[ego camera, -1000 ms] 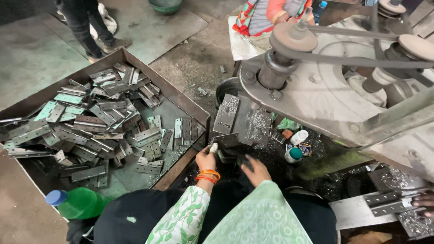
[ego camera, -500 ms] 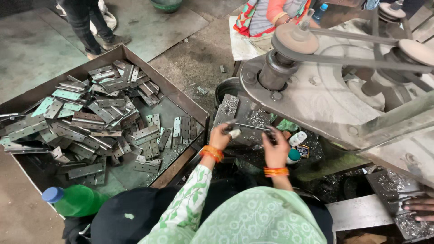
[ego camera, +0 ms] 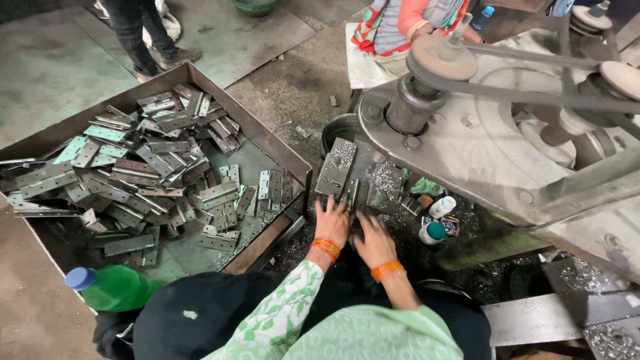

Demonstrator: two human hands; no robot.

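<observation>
Both hands, left hand (ego camera: 332,219) and right hand (ego camera: 373,239), lay open-fingered on a metal hinge plate (ego camera: 351,193) beneath the belt-driven machine (ego camera: 467,147), where sharp swarf could probably cut fingers.

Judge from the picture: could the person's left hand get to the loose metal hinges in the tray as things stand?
Probably yes. The left hand rests at the machine's work plate, right beside the open tray of hinges. Only the tray's low wall lies between, and nothing covers the pile.
</observation>
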